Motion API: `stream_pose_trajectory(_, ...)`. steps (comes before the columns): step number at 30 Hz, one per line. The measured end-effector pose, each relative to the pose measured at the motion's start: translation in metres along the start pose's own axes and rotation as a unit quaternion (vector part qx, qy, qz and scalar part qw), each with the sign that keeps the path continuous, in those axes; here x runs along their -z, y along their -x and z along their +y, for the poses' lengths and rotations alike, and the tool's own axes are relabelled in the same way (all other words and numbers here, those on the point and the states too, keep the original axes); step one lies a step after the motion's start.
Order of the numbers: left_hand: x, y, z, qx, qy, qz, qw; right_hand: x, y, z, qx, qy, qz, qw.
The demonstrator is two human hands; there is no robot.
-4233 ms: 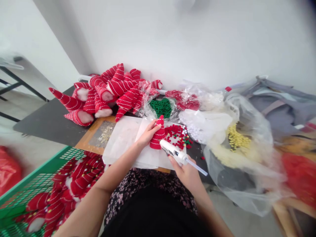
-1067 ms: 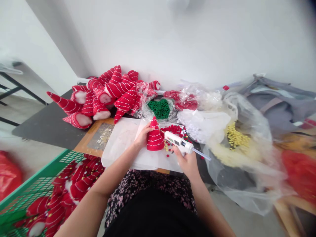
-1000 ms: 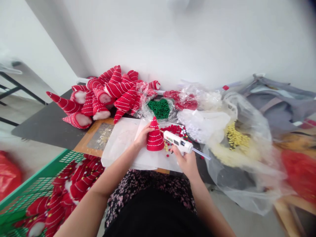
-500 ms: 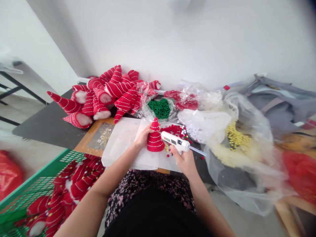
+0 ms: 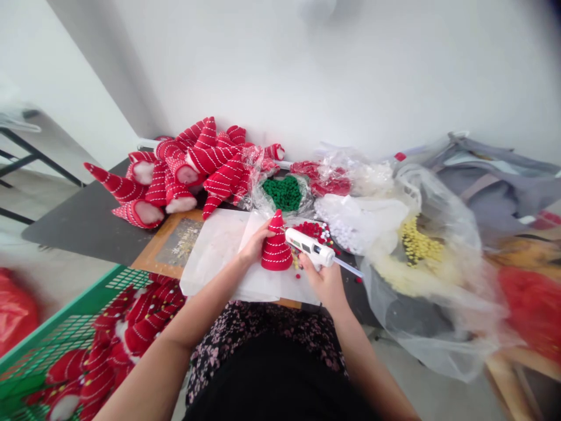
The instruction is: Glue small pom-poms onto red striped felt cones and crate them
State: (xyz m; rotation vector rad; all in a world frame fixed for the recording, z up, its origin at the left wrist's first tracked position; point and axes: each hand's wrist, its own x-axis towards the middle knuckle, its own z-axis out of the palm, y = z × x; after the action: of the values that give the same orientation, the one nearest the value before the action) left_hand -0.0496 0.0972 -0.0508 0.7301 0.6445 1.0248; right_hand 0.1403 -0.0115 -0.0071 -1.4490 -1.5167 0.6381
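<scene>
Examiner: State of the hands?

Observer: The left hand (image 5: 258, 241) grasps a red, white-stitched fabric cone (image 5: 277, 250) by its left side, tip up. The right hand (image 5: 326, 283) is closed round the grip of a white plastic glue gun (image 5: 310, 247), a translucent stick protruding from its rear.

Examiner: Position of the cone?

Observer: Over white paper sheets (image 5: 210, 251) at the near edge of the dark grey tabletop (image 5: 74, 228). Base contact cannot be told. The paper presumably shields the surface.

Examiner: Reason for the grips?

Observer: Apparently the left steadies the cone, leaving its right side open to the nozzle. Contact there is unclear.

Examiner: Surrounding stock?

Observer: Small red pom-poms (image 5: 310, 225) lie just right of the cone, presumably for easy reach; bagged green pom-poms (image 5: 283, 193) sit nearer the rear edge.
</scene>
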Motion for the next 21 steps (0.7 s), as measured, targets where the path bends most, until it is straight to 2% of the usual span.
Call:
stream_pose_trajectory(8,-0.001,0.0,0.0,-0.004,0.0,-0.005,1.0,-0.001,0.0,0.003,0.007,0.029,0.01,0.999)
stream_pose_trajectory(12,0.001,0.0,0.003,0.0,0.01,0.02,1.0,0.015,0.002,0.012,-0.006,0.069,0.051,0.996)
stream_pose_trajectory(15,0.003,0.0,0.005,-0.001,0.031,0.041,0.999,0.043,0.012,0.031,-0.116,0.013,0.027,0.993)
stream_pose_trajectory(18,0.003,-0.001,0.009,0.003,0.045,0.048,0.998,0.073,0.032,0.055,-0.274,-0.064,-0.043,0.959)
stream_pose_trajectory(21,0.0,-0.001,0.011,0.005,0.04,0.051,0.998,0.089,0.053,0.071,-0.353,-0.078,-0.073,0.93)
